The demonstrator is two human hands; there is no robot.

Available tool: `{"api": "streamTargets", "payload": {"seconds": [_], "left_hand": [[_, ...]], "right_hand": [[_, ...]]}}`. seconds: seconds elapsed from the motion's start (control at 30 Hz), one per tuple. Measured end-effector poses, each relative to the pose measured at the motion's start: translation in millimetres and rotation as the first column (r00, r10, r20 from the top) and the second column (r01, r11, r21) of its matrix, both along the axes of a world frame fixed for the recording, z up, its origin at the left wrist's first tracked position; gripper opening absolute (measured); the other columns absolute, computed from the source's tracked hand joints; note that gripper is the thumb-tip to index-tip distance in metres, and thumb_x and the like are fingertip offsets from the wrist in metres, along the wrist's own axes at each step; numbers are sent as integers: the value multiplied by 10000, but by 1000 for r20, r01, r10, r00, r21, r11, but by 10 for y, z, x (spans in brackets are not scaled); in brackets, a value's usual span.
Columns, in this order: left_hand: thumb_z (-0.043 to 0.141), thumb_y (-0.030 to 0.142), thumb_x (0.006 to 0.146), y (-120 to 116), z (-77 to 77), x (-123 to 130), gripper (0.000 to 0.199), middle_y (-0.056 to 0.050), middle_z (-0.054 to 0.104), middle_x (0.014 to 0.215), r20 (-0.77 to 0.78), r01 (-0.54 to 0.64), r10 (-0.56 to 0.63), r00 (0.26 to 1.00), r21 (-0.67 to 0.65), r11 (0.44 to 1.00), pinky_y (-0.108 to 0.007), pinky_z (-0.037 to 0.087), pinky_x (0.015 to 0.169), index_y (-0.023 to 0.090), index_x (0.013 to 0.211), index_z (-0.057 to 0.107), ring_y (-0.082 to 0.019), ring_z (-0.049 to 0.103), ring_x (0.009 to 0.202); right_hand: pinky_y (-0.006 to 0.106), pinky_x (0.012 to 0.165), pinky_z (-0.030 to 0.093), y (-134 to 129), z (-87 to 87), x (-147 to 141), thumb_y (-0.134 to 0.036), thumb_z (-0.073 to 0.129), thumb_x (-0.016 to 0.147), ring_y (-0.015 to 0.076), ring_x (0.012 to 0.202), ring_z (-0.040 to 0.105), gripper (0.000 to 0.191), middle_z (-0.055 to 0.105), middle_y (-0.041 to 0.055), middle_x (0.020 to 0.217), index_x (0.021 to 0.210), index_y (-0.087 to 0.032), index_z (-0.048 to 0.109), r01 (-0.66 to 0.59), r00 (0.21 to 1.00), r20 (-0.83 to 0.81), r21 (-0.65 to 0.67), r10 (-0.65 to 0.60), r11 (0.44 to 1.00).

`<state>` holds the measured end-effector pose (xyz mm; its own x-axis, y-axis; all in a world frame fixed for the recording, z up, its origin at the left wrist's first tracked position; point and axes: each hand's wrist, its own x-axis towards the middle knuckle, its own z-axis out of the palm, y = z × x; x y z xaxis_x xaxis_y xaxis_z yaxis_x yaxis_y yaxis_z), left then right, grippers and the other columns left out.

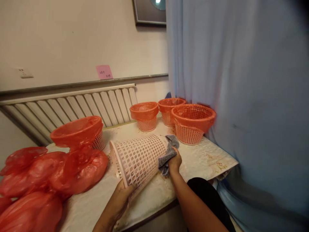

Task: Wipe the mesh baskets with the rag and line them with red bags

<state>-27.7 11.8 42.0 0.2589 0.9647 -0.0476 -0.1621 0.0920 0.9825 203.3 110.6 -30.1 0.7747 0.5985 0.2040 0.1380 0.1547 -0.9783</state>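
A pale pink perforated plastic basket (142, 154) lies tipped on its side over the table, its open rim facing left. My left hand (124, 193) grips that rim at the lower front, the thumb on the outside wall. At the other end, my right hand (175, 161) is closed around a grey cloth (167, 158), which presses against the basket's base. Part of the cloth bunches above the fingers. My left fingers are partly hidden by the basket.
Red-lined baskets stand behind: one (145, 116) by the radiator (96, 108), two more (171, 111) (191, 125) beside the blue curtain (229, 80). Another lined basket (77, 132) and knotted red plastic bags (48, 174) occupy the table's left. The table's (207, 161) right corner meets the curtain.
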Motion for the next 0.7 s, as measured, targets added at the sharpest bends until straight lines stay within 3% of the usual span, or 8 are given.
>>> {"api": "streamTargets", "payload": {"seconds": [0.13,0.23,0.3,0.37,0.43,0.5,0.6,0.7], "left_hand": [[689,247,721,67,57,-20,579,-104,700,1197,15,20,-20,1000,12,1000,-449,324,1131,155,1285,595,-300,559,1226],[654,203,720,114,117,-7,519,-102,717,1151,20,44,-45,999,37,998,-433,357,1104,146,1234,629,-289,586,1185],[633,178,713,131,134,2,479,-94,733,1098,17,47,-48,999,43,998,-418,398,1064,142,1190,653,-280,617,1128],[628,164,698,130,113,6,435,-77,748,1020,-6,38,-37,999,45,998,-392,450,997,141,1129,678,-267,648,1046],[634,152,679,110,56,11,379,-54,753,907,-57,30,-27,998,42,999,-356,504,884,140,1052,699,-250,669,932],[638,136,663,74,-17,21,316,-25,735,779,-120,27,-23,992,32,999,-315,524,752,141,971,708,-224,665,797],[643,134,659,-3,-101,54,225,0,697,669,-210,25,-21,978,21,999,-305,519,688,147,876,703,-207,635,704],[647,183,690,-92,-122,104,195,-28,721,749,-271,50,-33,962,58,997,-364,517,815,149,873,707,-251,640,837]], "right_hand": [[333,893,451,-176,-141,-337,-239,374,805,229,1025,615,469,684,98,1127,1173,-128,643,-8,999,-35,50,10,999],[368,960,426,-417,-75,-608,-192,387,834,222,1095,570,436,646,85,1177,1196,-165,631,-159,981,137,189,134,969],[372,946,431,-582,43,-731,-165,423,868,214,1079,551,395,652,65,1112,1198,-212,633,-312,915,332,225,229,923],[360,886,450,-721,187,-808,-174,472,901,210,1010,545,342,659,54,1010,1194,-239,635,-479,792,531,237,300,845],[359,829,455,-824,324,-856,-219,514,917,214,934,533,286,653,59,953,1173,-236,642,-612,649,693,232,313,756],[374,800,451,-892,435,-889,-263,515,927,222,890,515,264,643,77,954,1149,-218,649,-674,548,787,214,284,707],[387,774,447,-960,550,-920,-273,469,943,233,862,495,287,628,95,927,1159,-188,636,-677,488,841,198,231,709],[374,755,444,-1010,637,-928,-228,454,945,229,838,486,284,627,90,896,1164,-183,628,-646,472,861,192,189,739]]}}
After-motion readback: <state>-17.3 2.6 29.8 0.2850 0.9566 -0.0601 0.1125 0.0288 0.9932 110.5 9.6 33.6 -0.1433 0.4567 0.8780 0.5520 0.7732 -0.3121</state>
